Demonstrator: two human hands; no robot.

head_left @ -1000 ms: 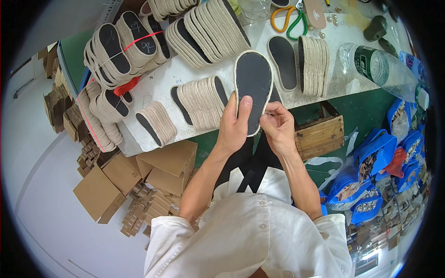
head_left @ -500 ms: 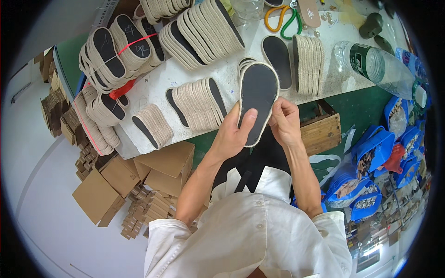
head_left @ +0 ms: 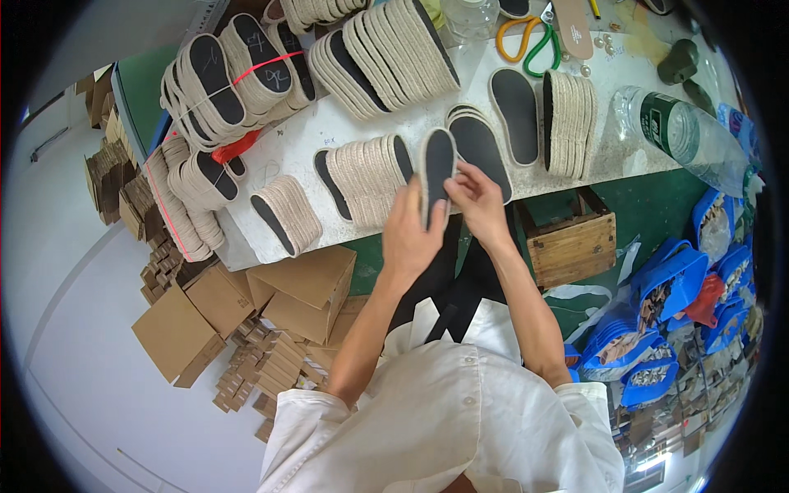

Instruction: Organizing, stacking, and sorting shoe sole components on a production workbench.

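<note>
My left hand [head_left: 411, 240] is closed round the lower left edge of a braided-rope shoe sole [head_left: 439, 156] with a black face, held up tilted over the table's front edge. My right hand [head_left: 479, 201] pinches at the sole's right edge with thumb and fingers. Just behind it, a short pile of similar soles [head_left: 478, 141] lies at the table edge, partly covered by my hands. Left of my hands stands a row of soles [head_left: 362, 182] on edge, and a smaller row [head_left: 289, 215] sits farther left.
On the white table [head_left: 526, 182] are a big sole row [head_left: 386, 62], tied bundles [head_left: 218, 82], a single sole [head_left: 515, 115], another row [head_left: 569, 123], scissors [head_left: 526, 45] and a large plastic bottle [head_left: 682, 127]. Below are cardboard boxes [head_left: 300, 287], a wooden stool [head_left: 573, 249] and blue bins [head_left: 670, 275].
The larger sole from before now lies on the table edge pile. A narrower-looking sole is in my hands, and the view has shifted slightly.
</note>
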